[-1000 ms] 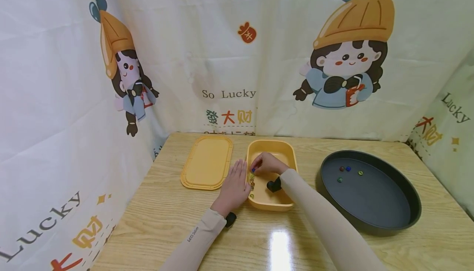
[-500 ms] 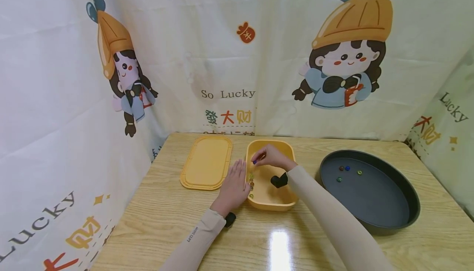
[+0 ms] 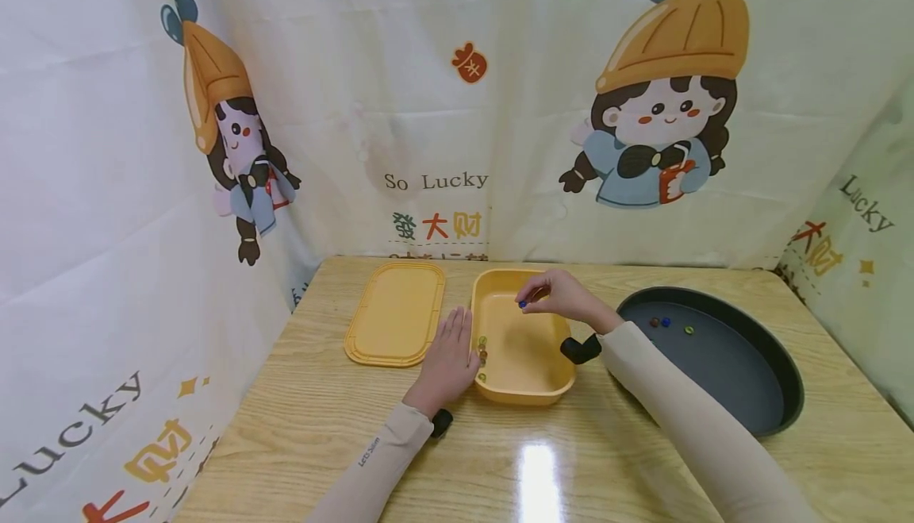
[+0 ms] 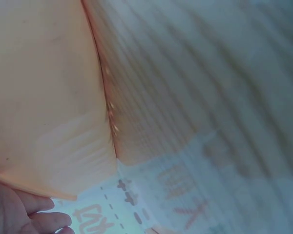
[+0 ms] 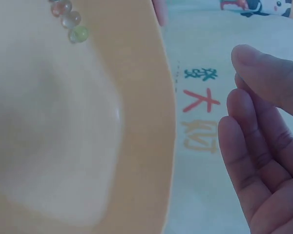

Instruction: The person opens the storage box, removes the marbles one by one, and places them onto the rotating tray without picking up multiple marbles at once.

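Note:
A blue marble [image 3: 522, 304] is pinched between the thumb and fingertips of my right hand [image 3: 564, 298], above the far part of a yellow plastic box [image 3: 528, 398]. In the right wrist view the fingers hide that marble. Along the box's left side lie several glass marbles [image 3: 482, 355], amber and yellow-green; the right wrist view shows some of these marbles [image 5: 71, 20] in a row. My left hand [image 3: 446, 360] rests with straight fingers along the outside of the box's left wall, its thumb at the rim.
Right of the box stands a round dark pan [image 3: 743, 372] with a raised rim and a few marbles inside. A yellow lid [image 3: 396, 317] lies flat to the left. A printed curtain [image 3: 528, 150] hangs behind the wooden table [image 3: 300, 428].
My right hand has lifted the blue marble from the box's left side and carried it rightward. The left hand has stayed in place.

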The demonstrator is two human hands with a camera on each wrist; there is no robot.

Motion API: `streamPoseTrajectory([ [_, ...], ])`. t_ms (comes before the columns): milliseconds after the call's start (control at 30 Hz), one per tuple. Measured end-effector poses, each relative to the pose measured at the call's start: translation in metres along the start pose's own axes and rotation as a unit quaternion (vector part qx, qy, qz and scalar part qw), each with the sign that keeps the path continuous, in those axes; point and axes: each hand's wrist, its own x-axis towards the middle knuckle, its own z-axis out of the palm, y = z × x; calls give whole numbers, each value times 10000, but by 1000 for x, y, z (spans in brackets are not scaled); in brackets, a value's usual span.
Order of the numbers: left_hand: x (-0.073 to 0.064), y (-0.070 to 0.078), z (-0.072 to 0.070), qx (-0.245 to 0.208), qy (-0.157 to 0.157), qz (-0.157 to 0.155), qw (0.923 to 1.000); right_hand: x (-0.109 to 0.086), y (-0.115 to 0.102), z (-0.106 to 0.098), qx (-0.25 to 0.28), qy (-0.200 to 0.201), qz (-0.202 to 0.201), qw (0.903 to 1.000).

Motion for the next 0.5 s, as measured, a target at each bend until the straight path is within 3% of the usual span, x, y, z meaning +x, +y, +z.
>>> streamPoseTrajectory([
  [233,0,-2,2,51,-31,0,10000,-29,3,-22,-180,402,78,9990],
  [500,1,-1,2,97,13,45,9999,-67,17,-54,-422,941,740,9919],
])
